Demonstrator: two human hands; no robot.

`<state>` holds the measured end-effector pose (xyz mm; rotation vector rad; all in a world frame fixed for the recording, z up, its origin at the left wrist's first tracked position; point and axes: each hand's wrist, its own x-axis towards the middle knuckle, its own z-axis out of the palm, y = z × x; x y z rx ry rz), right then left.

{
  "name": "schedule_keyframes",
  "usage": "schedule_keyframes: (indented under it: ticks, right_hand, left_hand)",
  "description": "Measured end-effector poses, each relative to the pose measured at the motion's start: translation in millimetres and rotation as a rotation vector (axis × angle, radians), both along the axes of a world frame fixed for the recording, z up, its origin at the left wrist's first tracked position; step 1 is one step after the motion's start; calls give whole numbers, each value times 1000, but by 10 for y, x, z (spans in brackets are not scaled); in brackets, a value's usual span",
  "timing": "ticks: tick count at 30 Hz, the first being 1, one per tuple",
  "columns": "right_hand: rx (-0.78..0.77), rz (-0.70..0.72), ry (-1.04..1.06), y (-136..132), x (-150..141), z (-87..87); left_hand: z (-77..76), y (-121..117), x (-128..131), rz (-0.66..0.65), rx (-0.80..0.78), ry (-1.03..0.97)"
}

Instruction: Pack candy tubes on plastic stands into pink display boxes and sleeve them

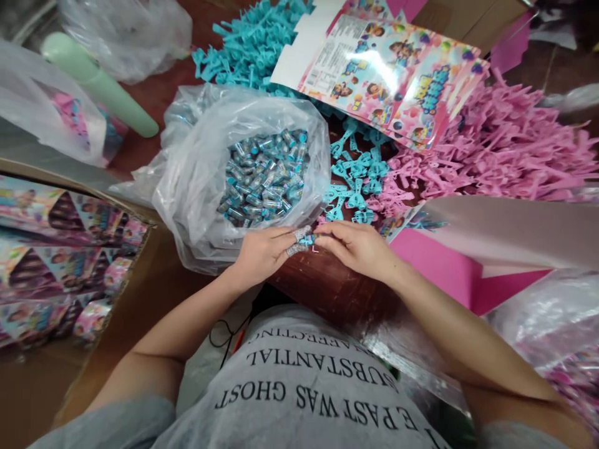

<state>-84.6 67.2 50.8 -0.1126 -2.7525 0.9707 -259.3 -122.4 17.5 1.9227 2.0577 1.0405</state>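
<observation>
Head view: left hand [264, 249] and right hand [358, 246] meet fingertip to fingertip, together pinching a small blue piece [307, 239].

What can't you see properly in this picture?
- Head view: the small blue piece between the left hand and right hand is mostly covered by fingers; its shape is unclear.
- The little tubes in the clear bag are too small to read.
- The printed card has print too small and glare over it.
- The box of packs is cut off by the left edge.
</observation>
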Motion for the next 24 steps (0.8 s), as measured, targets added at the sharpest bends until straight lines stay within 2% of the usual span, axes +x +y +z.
schedule_keyframes:
  ticks: [2,5,8,11,13,15,18,20,22,24]
  right_hand:
    - [-93,7,-58,-29,-71,-15]
    - [-139,-10,-32,-40,-307,-21]
    - [62,-49,-66,-65,-772,-89]
    - [299,59,-254,-109,-1253,-214]
    - [328,99,-285,-122,-1392,-278]
    - [191,64,-170,-110,-1324,-304]
    - [-249,54,56,-79,-950,-296]
    - [-514,87,111,-88,-659,-269]
    - [-620,67,108,-121,-420,-225]
    - [-556,4,103,-148,-254,-164]
  left_hand:
    - [-3,-156,-44,57,-36,-45]
    - [77,-364,-122,256,-92,-288]
    - [161,-448,-153,450,-74,-673]
    - [187,-409,-110,478,-70,-1045]
    - [184,-369,-68,475,-51,-1183]
    - [176,-343,-42,497,-22,-1258]
    - [159,-306,-29,511,-14,-1350]
    - [148,-252,-16,468,-43,-1387]
    - [141,-169,8,402,-76,-1368]
    - [138,-73,37,332,-100,-1297]
